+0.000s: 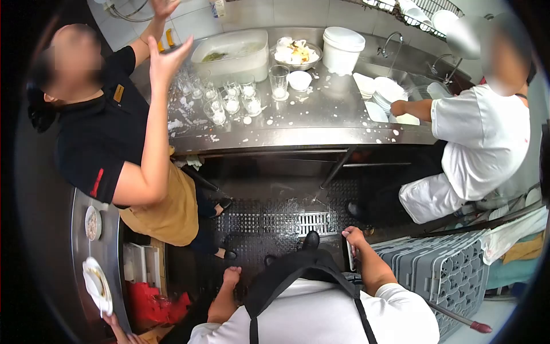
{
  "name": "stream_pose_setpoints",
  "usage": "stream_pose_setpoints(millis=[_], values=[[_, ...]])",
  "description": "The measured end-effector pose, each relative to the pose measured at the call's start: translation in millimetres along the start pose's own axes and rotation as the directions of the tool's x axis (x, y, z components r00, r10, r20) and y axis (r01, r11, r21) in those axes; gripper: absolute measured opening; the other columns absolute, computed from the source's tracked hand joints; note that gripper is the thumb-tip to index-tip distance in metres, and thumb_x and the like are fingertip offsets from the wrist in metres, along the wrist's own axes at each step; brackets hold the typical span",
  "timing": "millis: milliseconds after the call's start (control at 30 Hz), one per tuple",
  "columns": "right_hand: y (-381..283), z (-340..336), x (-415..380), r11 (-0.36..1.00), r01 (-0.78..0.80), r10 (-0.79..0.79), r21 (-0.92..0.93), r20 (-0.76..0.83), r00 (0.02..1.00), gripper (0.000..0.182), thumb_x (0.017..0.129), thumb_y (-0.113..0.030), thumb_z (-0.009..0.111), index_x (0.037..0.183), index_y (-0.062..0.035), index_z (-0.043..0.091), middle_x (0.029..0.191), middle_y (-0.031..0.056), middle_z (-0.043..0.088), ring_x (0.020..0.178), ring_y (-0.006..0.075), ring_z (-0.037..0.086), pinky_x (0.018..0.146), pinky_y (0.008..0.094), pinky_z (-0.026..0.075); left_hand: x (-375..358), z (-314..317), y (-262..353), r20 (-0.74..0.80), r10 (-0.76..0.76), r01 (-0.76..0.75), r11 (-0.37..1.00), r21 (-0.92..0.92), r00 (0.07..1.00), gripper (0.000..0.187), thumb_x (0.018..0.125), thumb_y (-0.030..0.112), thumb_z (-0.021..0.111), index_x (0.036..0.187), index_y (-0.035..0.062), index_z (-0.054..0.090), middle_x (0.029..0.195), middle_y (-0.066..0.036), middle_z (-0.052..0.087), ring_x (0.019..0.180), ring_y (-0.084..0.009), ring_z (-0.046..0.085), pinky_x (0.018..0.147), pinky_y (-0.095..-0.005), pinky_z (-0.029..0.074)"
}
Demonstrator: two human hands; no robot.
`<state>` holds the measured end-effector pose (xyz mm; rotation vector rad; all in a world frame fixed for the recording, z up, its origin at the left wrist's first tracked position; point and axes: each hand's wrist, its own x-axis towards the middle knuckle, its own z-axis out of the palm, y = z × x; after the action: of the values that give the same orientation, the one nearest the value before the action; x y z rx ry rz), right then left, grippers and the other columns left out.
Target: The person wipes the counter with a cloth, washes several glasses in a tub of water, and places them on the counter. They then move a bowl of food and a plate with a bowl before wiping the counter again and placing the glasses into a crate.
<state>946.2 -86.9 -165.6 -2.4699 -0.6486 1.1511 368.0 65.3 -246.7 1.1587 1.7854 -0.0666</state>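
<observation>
My left hand [231, 276] hangs low on the left side of my body, fingers curled in, with nothing showing in it. Further forward on the right, my right hand [354, 235] is closed. A narrow, flat, light-edged thing [348, 256] shows just under its fingers, and I cannot tell what it is. Beside my right forearm stand grey plastic crates [458, 281]. A pole with a reddish end [480, 327] sticks out low on the right.
A steel counter [321, 135] ahead carries glasses [232, 103], a plastic tub [258, 54] and a white bucket [344, 51]. One person [109, 132] stands left with raised hands; another [481, 132] handles dishes at the sink. A floor drain [314, 222] lies ahead.
</observation>
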Motion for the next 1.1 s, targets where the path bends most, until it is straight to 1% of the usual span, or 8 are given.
stream_pose_setpoints(millis=[100, 200, 300, 400, 433, 500, 633, 1100], values=[[36.5, 18.0, 32.3, 0.996, -0.074, 0.071, 0.043, 0.059, 0.996, 0.037, 0.084, -0.035, 0.073, 0.111, -0.0095, 0.071, 0.114, 0.0179, 0.07, 0.113, 0.0325, 0.064, 0.098, 0.0392, 0.048, -8.3, 1.3, 34.5, -0.007, 0.045, -0.046, 0.997, -0.056, 0.999, 0.039, 0.089, 0.028, 0.071, 0.115, 0.0007, 0.068, 0.114, -0.014, 0.071, 0.109, -0.0248, 0.065, 0.095, -0.035, 0.048], [25.0, 14.2, 28.9, 0.994, 0.05, -0.046, -0.097, 0.049, 0.998, 0.031, 0.09, -0.025, 0.07, 0.114, -0.0049, 0.068, 0.098, 0.0145, 0.072, 0.086, 0.0233, 0.069, 0.081, 0.0366, 0.054, -1.8, 3.5, 48.7, -0.009, 0.204, -0.203, 0.978, 0.055, 0.979, 0.047, 0.089, 0.035, 0.068, 0.12, 0.0006, 0.066, 0.121, -0.019, 0.067, 0.115, -0.0319, 0.063, 0.099, -0.0389, 0.047], [8.4, 15.7, 41.4, 0.996, 0.066, -0.068, 0.064, 0.021, 0.997, 0.023, 0.085, -0.017, 0.069, 0.104, -0.005, 0.071, 0.095, 0.0143, 0.073, 0.09, 0.0234, 0.07, 0.083, 0.0326, 0.053, -40.2, -8.0, 106.1, -0.076, 0.207, -0.192, 0.967, 0.171, 0.975, 0.042, 0.088, 0.031, 0.068, 0.119, 0.0034, 0.067, 0.119, -0.018, 0.067, 0.114, -0.0335, 0.063, 0.099, -0.0401, 0.048], [-4.9, 17.5, 80.9, 0.929, 0.141, -0.167, 0.342, 0.05, 0.985, 0.017, 0.086, 0.002, 0.054, 0.095, 0.0004, 0.068, 0.085, 0.008, 0.071, 0.076, 0.0126, 0.065, 0.072, 0.0273, 0.052, -42.3, -0.8, 126.2, -0.137, 0.229, -0.207, 0.966, 0.155, 0.964, 0.041, 0.087, 0.029, 0.069, 0.118, 0.0031, 0.067, 0.116, -0.019, 0.068, 0.112, -0.0337, 0.064, 0.097, -0.0404, 0.05], [-20.8, 8.3, 85.6, 0.885, 0.14, -0.209, 0.444, 0.111, 0.972, 0.016, 0.086, 0.0, 0.058, 0.098, -0.0009, 0.068, 0.085, 0.0067, 0.071, 0.076, 0.0122, 0.064, 0.073, 0.0281, 0.052, -43.1, 1.9, 134.1, -0.15, 0.227, -0.203, 0.966, 0.16, 0.962, 0.041, 0.086, 0.029, 0.07, 0.118, 0.0028, 0.067, 0.115, -0.019, 0.068, 0.111, -0.0338, 0.064, 0.096, -0.0404, 0.05], [-80.1, -19.8, 59.0, 0.941, 0.319, -0.321, 0.109, 0.005, 0.947, 0.015, 0.086, -0.002, 0.063, 0.1, -0.0011, 0.068, 0.086, 0.0063, 0.07, 0.077, 0.0124, 0.063, 0.075, 0.0289, 0.052, -41.9, 9.4, 147.4, -0.157, 0.219, -0.192, 0.966, 0.172, 0.963, 0.042, 0.086, 0.03, 0.071, 0.117, 0.0023, 0.067, 0.113, -0.019, 0.069, 0.109, -0.0341, 0.065, 0.096, -0.0406, 0.05], [-113.3, -39.1, 87.6, 0.892, 0.433, -0.439, 0.131, 0.014, 0.899, 0.021, 0.086, -0.007, 0.068, 0.106, -0.0003, 0.067, 0.091, 0.0079, 0.073, 0.084, 0.0149, 0.066, 0.08, 0.0306, 0.052, -46.0, 19.6, 179.9, -0.121, 0.211, -0.2, 0.975, 0.1, 0.97, 0.044, 0.085, 0.031, 0.072, 0.118, 0.0022, 0.066, 0.11, -0.018, 0.07, 0.106, -0.0342, 0.066, 0.094, -0.0409, 0.051], [-180.8, -96.5, 76.1, 0.874, 0.452, -0.468, 0.179, 0.06, 0.882, 0.027, 0.088, -0.015, 0.07, 0.11, -0.0006, 0.067, 0.093, 0.0119, 0.072, 0.086, 0.0168, 0.067, 0.08, 0.0311, 0.052, -44.8, 32.0, 260.3, -0.033, 0.173, -0.161, 0.959, 0.234, 0.984, 0.043, 0.087, 0.031, 0.07, 0.119, 0.0024, 0.066, 0.112, -0.017, 0.07, 0.108, -0.0318, 0.066, 0.096, -0.0406, 0.05]])
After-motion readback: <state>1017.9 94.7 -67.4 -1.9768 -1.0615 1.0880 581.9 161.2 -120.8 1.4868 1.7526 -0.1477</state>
